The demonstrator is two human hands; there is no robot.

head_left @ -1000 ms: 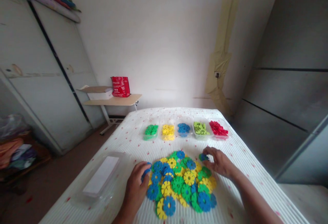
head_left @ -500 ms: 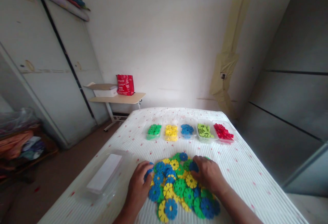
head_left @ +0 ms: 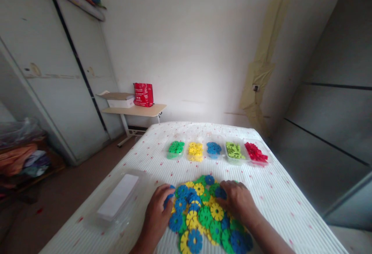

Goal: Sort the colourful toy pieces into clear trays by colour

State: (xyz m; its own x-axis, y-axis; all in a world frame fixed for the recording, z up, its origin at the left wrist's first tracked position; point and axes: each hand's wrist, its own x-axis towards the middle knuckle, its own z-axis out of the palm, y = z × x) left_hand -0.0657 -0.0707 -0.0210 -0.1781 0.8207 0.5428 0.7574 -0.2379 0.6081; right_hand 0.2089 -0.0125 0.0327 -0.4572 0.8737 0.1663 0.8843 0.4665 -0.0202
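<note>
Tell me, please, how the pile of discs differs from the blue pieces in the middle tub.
The pile of discs mixes blue, green and yellow; the blue pieces are one colour. The pile lies loose on the cloth, while the blue pieces sit in a clear tub. The pile is right by the left hand and right hand; the blue pieces are farther off. Both include blue.

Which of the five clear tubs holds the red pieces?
The rightmost tub, the only one with red pieces; to its left sit green pieces, yellow, blue and lime.
</note>
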